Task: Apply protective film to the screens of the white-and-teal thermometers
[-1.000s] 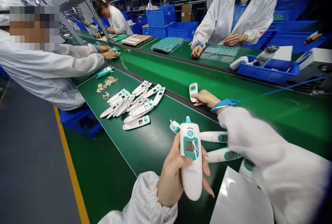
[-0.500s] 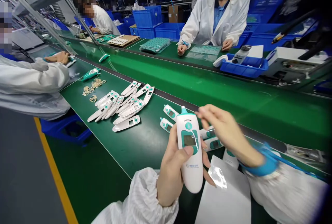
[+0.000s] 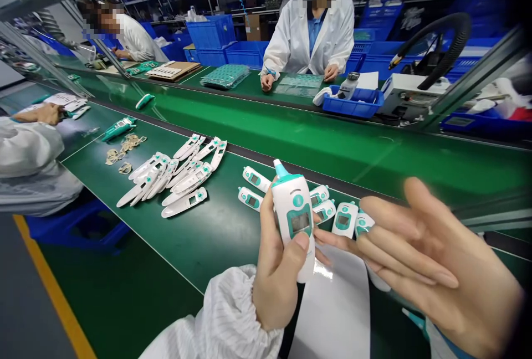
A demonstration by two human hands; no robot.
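Observation:
My left hand [image 3: 279,270] is wrapped round a white and teal thermometer [image 3: 293,209], held upright with its screen facing me and my thumb just under the screen. My right hand [image 3: 432,270] is open beside it, fingers stretched out and palm showing, one fingertip close to the thermometer's lower side. Behind the held unit, several more finished thermometers [image 3: 344,218] lie side by side on the green bench [image 3: 208,237]. A white sheet [image 3: 336,309] lies under my hands.
A fan of white thermometer shells [image 3: 174,173] lies to the left, with small tan parts [image 3: 124,145] beyond. The green conveyor belt [image 3: 316,137] runs across. Other people in white coats work at the left and across the belt, near blue bins [image 3: 353,101].
My right hand came back from the far side of the bench toward me and opened flat beside the held thermometer. The view swung left-to-right, bringing more finished thermometers into sight.

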